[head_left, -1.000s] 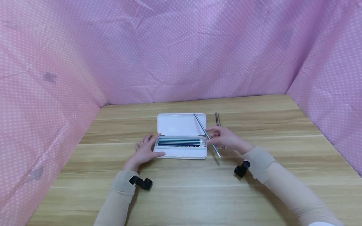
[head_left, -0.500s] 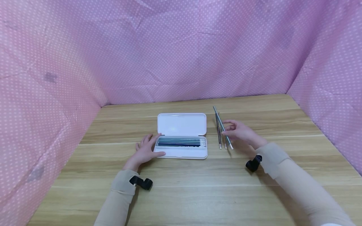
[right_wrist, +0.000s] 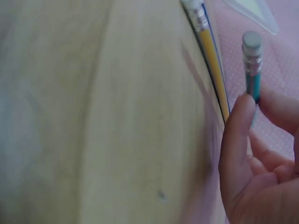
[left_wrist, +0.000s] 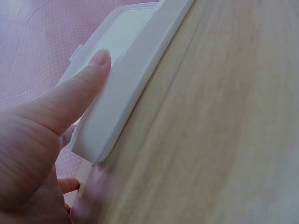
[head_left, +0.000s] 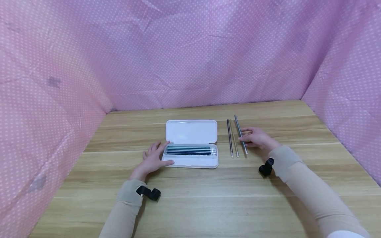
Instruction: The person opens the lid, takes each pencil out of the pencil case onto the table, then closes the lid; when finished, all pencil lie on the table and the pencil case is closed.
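Observation:
My right hand pinches a teal pencil between thumb and fingers, its eraser end toward me. In the right wrist view, that pencil's eraser shows above the fingertips. Left of it, a dark pencil and a yellow pencil lie side by side on the table. My left hand holds the left end of an open white pencil case, thumb at the front and index finger near the hinge. Several teal and dark pencils lie in the case. In the left wrist view, the thumb presses the case's wall.
The wooden table runs up to a pink dotted cloth at the back and sides. The case's lid lies folded back behind it. A black camera sits on each wrist.
My right hand has carried the teal pencil from beside the case to the right, past the two lying pencils, and turned it nearly parallel to them. The left hand and case have stayed put.

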`<state>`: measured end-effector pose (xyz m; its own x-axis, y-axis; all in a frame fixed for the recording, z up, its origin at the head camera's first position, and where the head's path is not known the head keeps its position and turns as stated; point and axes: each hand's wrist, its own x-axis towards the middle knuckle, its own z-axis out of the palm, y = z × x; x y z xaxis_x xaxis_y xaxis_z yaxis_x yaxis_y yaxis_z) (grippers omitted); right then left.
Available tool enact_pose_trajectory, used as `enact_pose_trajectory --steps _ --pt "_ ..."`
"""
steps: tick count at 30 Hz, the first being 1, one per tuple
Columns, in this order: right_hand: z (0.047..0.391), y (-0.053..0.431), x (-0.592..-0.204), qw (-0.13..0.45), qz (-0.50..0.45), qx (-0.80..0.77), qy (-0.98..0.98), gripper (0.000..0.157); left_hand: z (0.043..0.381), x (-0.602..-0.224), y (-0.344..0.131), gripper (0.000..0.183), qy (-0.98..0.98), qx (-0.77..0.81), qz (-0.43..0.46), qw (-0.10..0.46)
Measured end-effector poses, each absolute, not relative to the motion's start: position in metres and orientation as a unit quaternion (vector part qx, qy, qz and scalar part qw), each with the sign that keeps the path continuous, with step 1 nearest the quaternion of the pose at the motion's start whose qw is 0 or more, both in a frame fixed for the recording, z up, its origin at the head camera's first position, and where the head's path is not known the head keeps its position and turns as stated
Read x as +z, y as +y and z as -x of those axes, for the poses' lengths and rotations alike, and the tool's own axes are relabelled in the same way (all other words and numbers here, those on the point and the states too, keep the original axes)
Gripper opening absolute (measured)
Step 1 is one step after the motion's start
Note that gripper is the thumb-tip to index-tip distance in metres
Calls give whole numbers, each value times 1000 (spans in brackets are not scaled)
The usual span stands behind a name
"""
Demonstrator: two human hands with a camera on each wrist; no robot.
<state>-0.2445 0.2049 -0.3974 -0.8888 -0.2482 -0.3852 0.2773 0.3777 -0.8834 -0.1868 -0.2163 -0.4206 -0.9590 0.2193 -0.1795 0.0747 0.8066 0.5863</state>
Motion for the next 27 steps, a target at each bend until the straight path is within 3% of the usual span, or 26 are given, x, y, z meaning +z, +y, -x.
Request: enact_pose_trajectory --steps 27 --pt "239 187 -393 193 6 -417 888 52 186 -419 -216 89 943 298 -75 124"
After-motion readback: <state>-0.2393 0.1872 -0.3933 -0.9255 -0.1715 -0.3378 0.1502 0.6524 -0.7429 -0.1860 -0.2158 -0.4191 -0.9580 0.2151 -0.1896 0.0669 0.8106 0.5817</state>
